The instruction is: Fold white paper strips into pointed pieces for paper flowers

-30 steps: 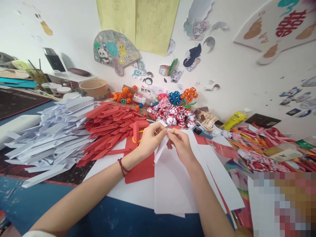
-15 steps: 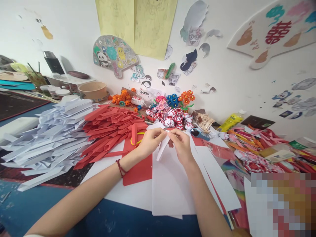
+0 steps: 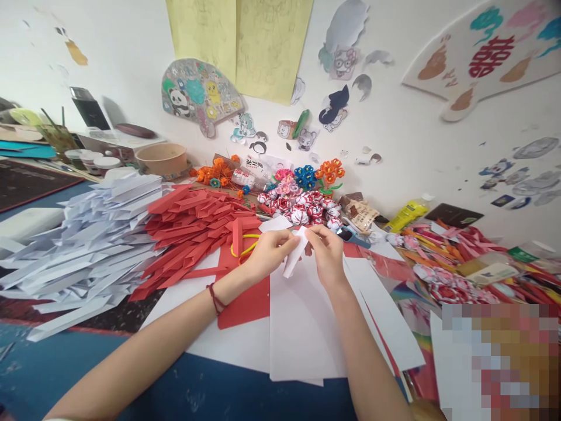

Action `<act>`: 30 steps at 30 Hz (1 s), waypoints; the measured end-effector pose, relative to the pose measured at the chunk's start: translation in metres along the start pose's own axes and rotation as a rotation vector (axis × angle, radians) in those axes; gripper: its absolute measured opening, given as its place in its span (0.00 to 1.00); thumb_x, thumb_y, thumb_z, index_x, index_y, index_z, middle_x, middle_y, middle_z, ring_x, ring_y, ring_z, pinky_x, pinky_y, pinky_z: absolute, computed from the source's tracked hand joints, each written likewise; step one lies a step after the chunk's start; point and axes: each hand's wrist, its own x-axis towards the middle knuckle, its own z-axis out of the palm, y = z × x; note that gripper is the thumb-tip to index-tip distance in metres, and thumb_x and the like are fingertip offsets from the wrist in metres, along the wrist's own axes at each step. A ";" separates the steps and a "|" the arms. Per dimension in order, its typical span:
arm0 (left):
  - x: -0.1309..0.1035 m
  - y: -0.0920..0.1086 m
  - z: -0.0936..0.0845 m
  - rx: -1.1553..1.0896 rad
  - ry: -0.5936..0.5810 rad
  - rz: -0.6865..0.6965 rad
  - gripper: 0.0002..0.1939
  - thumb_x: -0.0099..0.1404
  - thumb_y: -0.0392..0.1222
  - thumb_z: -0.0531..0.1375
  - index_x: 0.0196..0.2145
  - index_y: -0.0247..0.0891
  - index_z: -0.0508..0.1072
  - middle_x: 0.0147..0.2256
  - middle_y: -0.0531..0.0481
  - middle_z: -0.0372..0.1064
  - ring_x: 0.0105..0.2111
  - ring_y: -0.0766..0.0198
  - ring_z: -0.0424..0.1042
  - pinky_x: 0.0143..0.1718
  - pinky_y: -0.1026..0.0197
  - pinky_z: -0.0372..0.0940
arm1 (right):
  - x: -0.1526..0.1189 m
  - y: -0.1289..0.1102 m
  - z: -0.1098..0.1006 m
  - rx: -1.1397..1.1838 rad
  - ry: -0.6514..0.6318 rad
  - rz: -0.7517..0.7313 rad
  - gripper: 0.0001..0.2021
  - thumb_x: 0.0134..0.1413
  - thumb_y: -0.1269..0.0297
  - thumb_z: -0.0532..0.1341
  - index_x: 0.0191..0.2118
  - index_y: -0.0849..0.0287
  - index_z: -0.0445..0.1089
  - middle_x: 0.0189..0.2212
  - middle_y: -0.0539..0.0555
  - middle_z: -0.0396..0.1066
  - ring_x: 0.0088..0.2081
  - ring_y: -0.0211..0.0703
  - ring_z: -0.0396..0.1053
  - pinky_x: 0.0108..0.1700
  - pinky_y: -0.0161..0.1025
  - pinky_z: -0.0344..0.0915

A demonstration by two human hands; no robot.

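Observation:
A narrow folded strip of white paper (image 3: 295,257) is held up in front of me, slanting down to the left. My left hand (image 3: 272,252) pinches its left side near the top between thumb and fingers. On the other side, my right hand (image 3: 325,252) grips the upper right edge. Beneath both hands lie white paper sheets (image 3: 307,327) and a red sheet (image 3: 243,304). Just left of my left hand are scissors with a yellow handle (image 3: 249,237), partly covered by red paper.
To the left sit a heap of folded white strips (image 3: 96,234) and a pile of folded red strips (image 3: 193,228). Red-and-white paper flowers (image 3: 302,207) line the wall. Further right are a yellow bottle (image 3: 408,213) and a mixed pile of coloured strips (image 3: 438,251).
The folded white paper has turned so that more of its face shows, and its lower end has risen slightly. Both hands remain on it, near the same spot.

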 end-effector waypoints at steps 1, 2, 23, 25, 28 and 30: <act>0.001 -0.001 0.000 0.002 -0.004 -0.012 0.22 0.65 0.55 0.54 0.25 0.34 0.69 0.23 0.49 0.71 0.22 0.68 0.66 0.22 0.68 0.58 | 0.000 0.000 0.000 -0.007 0.004 -0.008 0.09 0.50 0.60 0.62 0.27 0.60 0.68 0.19 0.45 0.60 0.21 0.33 0.57 0.22 0.32 0.56; 0.001 -0.002 0.000 -0.002 -0.007 -0.022 0.22 0.65 0.55 0.54 0.25 0.34 0.69 0.23 0.49 0.71 0.21 0.68 0.67 0.22 0.68 0.58 | 0.000 0.001 0.000 -0.011 0.009 -0.016 0.09 0.50 0.60 0.62 0.27 0.60 0.68 0.19 0.46 0.60 0.21 0.33 0.57 0.22 0.32 0.56; -0.007 0.000 0.008 -0.017 -0.169 -0.006 0.19 0.66 0.48 0.54 0.23 0.34 0.68 0.21 0.49 0.71 0.22 0.69 0.67 0.25 0.69 0.60 | 0.025 0.013 -0.036 0.100 0.475 -0.080 0.09 0.46 0.62 0.63 0.23 0.60 0.64 0.16 0.42 0.56 0.18 0.30 0.53 0.21 0.30 0.51; -0.009 -0.001 0.009 0.025 -0.146 0.008 0.18 0.66 0.47 0.53 0.22 0.34 0.68 0.21 0.50 0.71 0.22 0.69 0.67 0.26 0.69 0.61 | 0.029 0.013 -0.046 0.112 0.503 -0.083 0.09 0.45 0.62 0.63 0.23 0.60 0.64 0.15 0.42 0.57 0.17 0.29 0.53 0.20 0.30 0.50; -0.008 0.000 0.009 0.098 -0.036 0.026 0.19 0.68 0.46 0.51 0.23 0.35 0.68 0.22 0.51 0.71 0.23 0.69 0.67 0.26 0.68 0.60 | 0.031 0.012 -0.051 0.081 0.506 -0.100 0.09 0.45 0.62 0.63 0.23 0.60 0.65 0.14 0.42 0.56 0.17 0.29 0.53 0.20 0.30 0.50; -0.008 0.002 0.007 0.168 0.059 0.059 0.19 0.68 0.46 0.50 0.24 0.35 0.69 0.24 0.51 0.71 0.24 0.69 0.67 0.26 0.68 0.59 | 0.028 0.010 -0.047 0.034 0.478 -0.128 0.08 0.46 0.62 0.62 0.23 0.59 0.65 0.14 0.42 0.56 0.17 0.30 0.54 0.20 0.30 0.50</act>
